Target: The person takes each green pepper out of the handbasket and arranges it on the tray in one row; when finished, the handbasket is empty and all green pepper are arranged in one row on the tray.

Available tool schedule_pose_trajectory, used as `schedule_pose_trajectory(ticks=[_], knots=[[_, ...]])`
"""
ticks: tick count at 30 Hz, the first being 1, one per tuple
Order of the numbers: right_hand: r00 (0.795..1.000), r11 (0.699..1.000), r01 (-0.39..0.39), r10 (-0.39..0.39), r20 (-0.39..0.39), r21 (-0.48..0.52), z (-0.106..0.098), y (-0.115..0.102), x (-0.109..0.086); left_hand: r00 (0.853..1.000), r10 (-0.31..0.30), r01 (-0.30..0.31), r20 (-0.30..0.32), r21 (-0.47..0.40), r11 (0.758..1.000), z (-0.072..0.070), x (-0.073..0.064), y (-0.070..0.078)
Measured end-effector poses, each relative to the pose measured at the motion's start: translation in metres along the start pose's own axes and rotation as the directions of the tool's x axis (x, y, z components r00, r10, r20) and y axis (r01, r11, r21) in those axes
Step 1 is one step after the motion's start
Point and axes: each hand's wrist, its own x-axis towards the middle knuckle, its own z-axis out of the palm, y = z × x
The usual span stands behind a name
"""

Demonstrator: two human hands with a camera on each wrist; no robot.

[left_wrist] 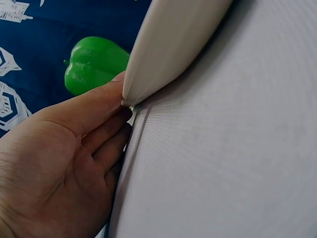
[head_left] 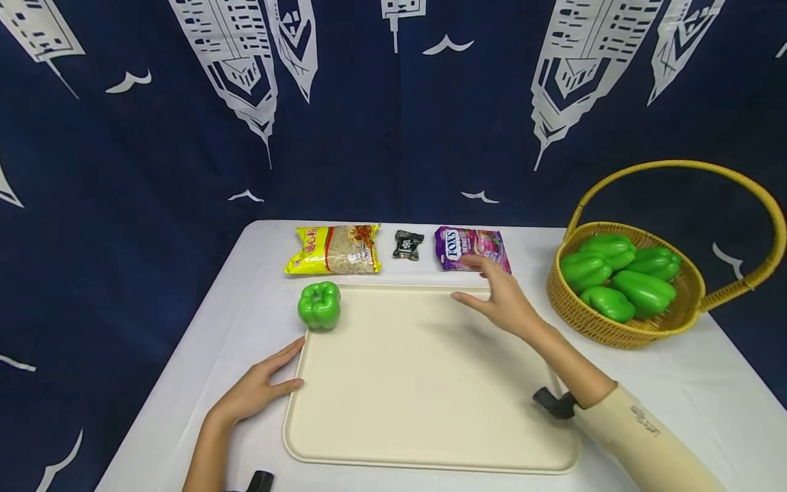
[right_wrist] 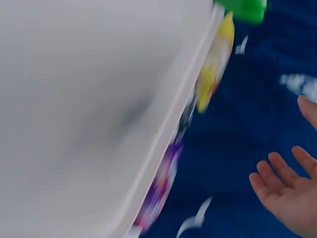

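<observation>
The left hand (head_left: 255,391) rests its fairly straight fingers and thumb against the tray (head_left: 424,396), gripping nothing that I can see. Just past its fingertips, a green pepper (head_left: 319,306) sits at the tray's corner. Farther off, between the hands, lie a yellow bag (head_left: 337,250) and a small black packet (head_left: 407,245). A purple bag (head_left: 467,244) lies just beyond the right hand (head_left: 507,305), which hovers empty over the tray, thumb and fingers apart. To its right stands a basket (head_left: 578,320) of peppers (head_left: 642,290).

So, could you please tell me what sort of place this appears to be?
Probably a staged tabletop set-up, though the room itself is hidden: a white-covered table, a dark blue printed cloth behind it, and a cream tray near a basket of green peppers.
</observation>
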Motion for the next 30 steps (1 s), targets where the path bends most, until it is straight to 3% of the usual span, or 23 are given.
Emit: schedule_pose_trajectory(ticks=[9, 15, 22, 26, 30], knots=[[0.992, 0.989, -0.114, 0.108, -0.065, -0.097, -0.098, 0.06, -0.063, 1.0, -0.008, 0.008, -0.012, 0.016, 1.0, 0.0, -0.001, 0.003], [0.969, 0.968, -0.234, 0.24, 0.054, -0.092, -0.152, 0.097, -0.088, 1.0, -0.005, 0.006, -0.009, 0.02, 1.0, -0.002, 0.001, 0.004], [0.938, 0.965, -0.26, 0.261, 0.227, -0.037, -0.173, 0.131, -0.101, 1.0, -0.008, 0.008, -0.006, 0.008, 1.0, -0.002, 0.0, 0.002], [0.92, 0.97, -0.242, 0.238, 0.31, -0.024, -0.175, 0.136, -0.102, 1.0, -0.009, 0.009, -0.005, -0.004, 1.0, -0.001, -0.001, 0.0], [0.89, 0.967, -0.253, 0.238, 0.389, -0.014, -0.179, 0.136, -0.102, 1.0, -0.007, 0.007, -0.008, -0.013, 1.0, 0.0, -0.002, 0.001]])
